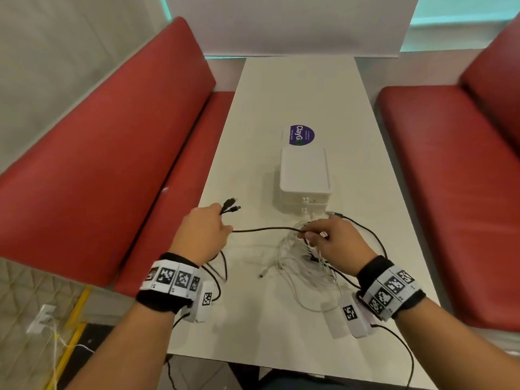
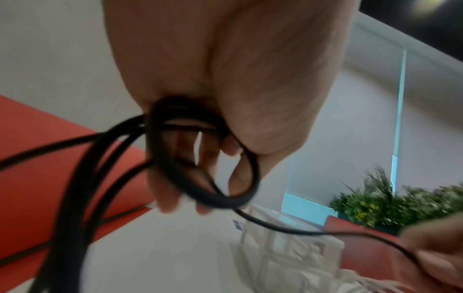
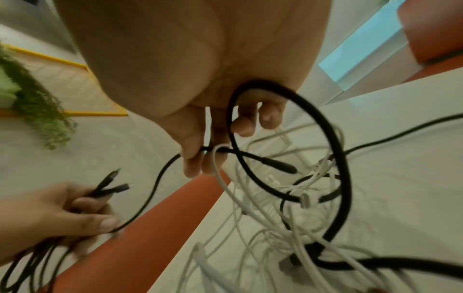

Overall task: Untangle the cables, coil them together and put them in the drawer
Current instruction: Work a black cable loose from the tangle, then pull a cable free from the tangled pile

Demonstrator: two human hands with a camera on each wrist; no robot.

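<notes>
Left hand (image 1: 201, 230) grip holds black cables (image 1: 263, 229) w/ plugs; right hand (image 1: 334, 239) pinches one above white tangle (image 1: 304, 260) on surface (image 1: 295, 94). Cables look light, soft, prob. snag easily; better hold near plugs.

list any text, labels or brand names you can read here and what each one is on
"ClayG": large white letters on the round purple sticker on the white table; the end of the word is hidden at a green spot.
Small lines of print beside that word on the sticker: too small to read.
Square black-and-white code markers on the wristbands: patterns only, no words.
Wrist views: no readable text.
</notes>
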